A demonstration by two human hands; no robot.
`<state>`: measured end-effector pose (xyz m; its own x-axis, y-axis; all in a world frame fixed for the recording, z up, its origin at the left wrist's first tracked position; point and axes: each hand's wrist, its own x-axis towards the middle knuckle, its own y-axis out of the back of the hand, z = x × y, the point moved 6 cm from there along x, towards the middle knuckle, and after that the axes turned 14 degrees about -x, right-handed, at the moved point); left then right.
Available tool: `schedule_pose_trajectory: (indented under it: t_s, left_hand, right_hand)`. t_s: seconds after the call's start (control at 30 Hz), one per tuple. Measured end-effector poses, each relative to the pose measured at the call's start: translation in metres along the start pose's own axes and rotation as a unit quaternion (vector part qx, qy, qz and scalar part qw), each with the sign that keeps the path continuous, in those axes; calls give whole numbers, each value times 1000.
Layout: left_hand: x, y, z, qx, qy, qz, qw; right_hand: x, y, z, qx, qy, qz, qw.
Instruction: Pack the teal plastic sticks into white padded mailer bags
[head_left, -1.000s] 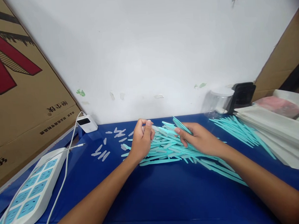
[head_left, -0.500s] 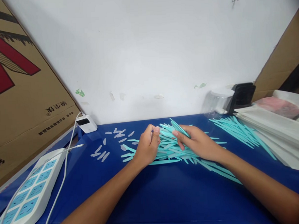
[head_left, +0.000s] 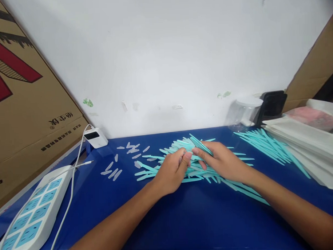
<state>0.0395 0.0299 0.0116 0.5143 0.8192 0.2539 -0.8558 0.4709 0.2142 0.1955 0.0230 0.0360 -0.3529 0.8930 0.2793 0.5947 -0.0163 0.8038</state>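
Near frame centre, the right hand [head_left: 225,161] grasps turquoise sticks [head_left: 200,144], which a slack grip could spill; whether the left hand [head_left: 171,172] holds anything, I cannot tell.

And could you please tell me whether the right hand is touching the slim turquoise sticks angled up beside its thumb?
Touching: the head view shows the right hand gripping the slim turquoise sticks between its thumb and fingers.

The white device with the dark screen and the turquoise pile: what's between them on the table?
In the head view, small pale strips lie scattered between the white device and the turquoise pile, with blue tabletop showing around them.
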Motion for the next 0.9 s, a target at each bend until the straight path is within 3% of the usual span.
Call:
schedule_pose_trajectory:
  t_s: [0.23,0.37,0.47,0.57,0.73,0.9]
  left_hand:
    - [11,23,-16,-1,12,83,996]
    - [18,37,-26,-47,40,116,991]
    - [18,48,-35,-126,83,192,970]
    - [15,54,-42,-239,138,248,929]
    - [15,49,-46,-405,210,220,862]
    - [17,47,-47,-446,209,207,845]
  right_hand:
    - [6,10,32,30,-74,75,994]
    - [7,24,36,27,-62,145,987]
    - [5,30,30,-19,-51,175,983]
    - [3,28,25,-53,-47,162,984]
    - [4,20,22,-82,-56,119,988]
    - [4,12,25,-69,-68,80,992]
